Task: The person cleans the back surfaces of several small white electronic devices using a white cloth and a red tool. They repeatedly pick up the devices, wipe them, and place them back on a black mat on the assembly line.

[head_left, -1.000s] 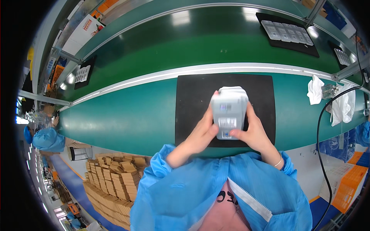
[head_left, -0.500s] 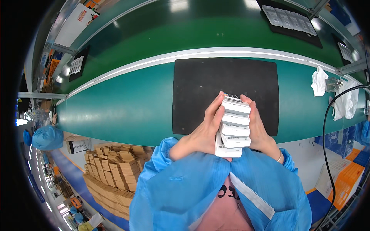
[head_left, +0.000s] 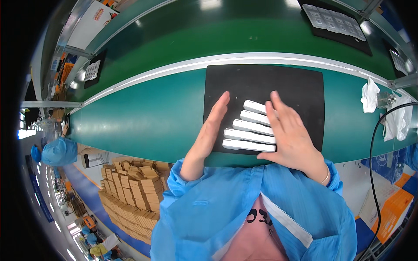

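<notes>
Several slim white rectangular cases (head_left: 250,135) lie side by side in a slanted, stepped row on the black mat (head_left: 300,80). Their narrow sides face up, and what they are exactly cannot be made out. My left hand (head_left: 206,135) is held edge-on just left of the row, fingers straight and apart from the cases. Over the right ends of the row is my right hand (head_left: 292,135), flat with fingers stretched out, covering those ends. Whether its palm touches them is hard to tell.
Green worktop (head_left: 139,117) surrounds the mat. To the right are a glass jar (head_left: 385,101), white crumpled wraps (head_left: 370,96) and a hanging black cable (head_left: 371,174). A clear tray (head_left: 333,21) sits on the raised shelf. Brown cartons (head_left: 130,191) are stacked lower left; a blue-clad co-worker (head_left: 60,151) is beyond.
The stack of white cases was held upright between both hands near my chest. Now it lies fanned out on the mat, and my hands have opened and moved apart.
</notes>
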The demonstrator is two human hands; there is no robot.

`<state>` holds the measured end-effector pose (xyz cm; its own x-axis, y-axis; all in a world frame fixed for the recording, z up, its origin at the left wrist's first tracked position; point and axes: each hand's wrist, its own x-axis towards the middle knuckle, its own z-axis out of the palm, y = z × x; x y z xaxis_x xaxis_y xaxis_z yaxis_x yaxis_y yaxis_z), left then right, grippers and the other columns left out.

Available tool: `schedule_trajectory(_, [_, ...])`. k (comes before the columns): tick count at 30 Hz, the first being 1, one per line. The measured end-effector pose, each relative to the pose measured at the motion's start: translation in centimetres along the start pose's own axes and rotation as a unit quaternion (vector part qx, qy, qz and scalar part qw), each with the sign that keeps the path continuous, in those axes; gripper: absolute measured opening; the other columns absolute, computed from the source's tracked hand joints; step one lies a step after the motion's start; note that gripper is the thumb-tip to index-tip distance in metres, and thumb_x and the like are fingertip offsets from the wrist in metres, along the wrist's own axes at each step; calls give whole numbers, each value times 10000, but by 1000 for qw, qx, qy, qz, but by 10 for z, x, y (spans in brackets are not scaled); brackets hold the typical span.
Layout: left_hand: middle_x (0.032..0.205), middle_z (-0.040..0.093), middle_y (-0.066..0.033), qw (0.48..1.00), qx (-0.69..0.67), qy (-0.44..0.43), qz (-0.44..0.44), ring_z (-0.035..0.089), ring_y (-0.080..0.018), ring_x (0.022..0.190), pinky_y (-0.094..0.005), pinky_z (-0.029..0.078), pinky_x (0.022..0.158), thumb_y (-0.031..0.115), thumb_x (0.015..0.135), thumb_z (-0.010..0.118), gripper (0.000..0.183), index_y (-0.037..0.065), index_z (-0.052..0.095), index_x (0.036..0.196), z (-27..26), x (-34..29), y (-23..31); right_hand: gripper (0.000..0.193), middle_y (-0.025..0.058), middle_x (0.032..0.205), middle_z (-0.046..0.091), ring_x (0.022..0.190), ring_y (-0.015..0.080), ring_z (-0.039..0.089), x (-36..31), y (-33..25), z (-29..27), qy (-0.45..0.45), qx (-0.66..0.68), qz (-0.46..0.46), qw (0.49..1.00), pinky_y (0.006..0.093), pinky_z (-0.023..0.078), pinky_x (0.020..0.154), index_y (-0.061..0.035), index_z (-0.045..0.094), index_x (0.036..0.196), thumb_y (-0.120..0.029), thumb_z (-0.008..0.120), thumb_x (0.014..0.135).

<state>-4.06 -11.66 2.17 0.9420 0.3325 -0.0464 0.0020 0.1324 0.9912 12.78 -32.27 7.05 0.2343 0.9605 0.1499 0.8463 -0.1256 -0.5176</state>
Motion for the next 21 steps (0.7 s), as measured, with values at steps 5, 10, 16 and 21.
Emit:
schedule_trajectory(5, [1734,134,-162,999,-37,18,-16,142,-302,1599,-414,137,1281,813,981,167,1039,27,128,1659,35,19,-13,1389,345,1629,217,1463,527,351,-36,32,19,44,144,65,986,540,404,1159,-21,159,1640,-359,990,580])
schedule_trajectory(10, [1722,186,-140,999,-31,11,-9,228,-286,1566,-401,189,1266,815,980,176,1034,35,133,1659,53,28,-13,1307,311,1556,355,1439,515,390,-57,40,39,96,170,64,979,568,379,1166,-33,175,1637,-275,967,625])
schedule_trajectory(16, [1691,142,-241,933,257,-157,198,107,-449,1583,-586,202,1242,529,674,932,1219,76,304,1615,14,32,37,1218,259,1504,392,1394,476,404,-20,19,-1,129,238,-18,962,577,360,1173,-21,232,1614,-217,918,626])
schedule_trajectory(21, [1605,286,-257,907,352,-169,159,341,-484,1439,-570,331,1195,249,606,956,1243,79,271,1629,-4,17,48,1176,272,1567,348,1464,499,317,16,1,13,99,196,-122,968,605,244,1220,6,280,1609,-343,912,680])
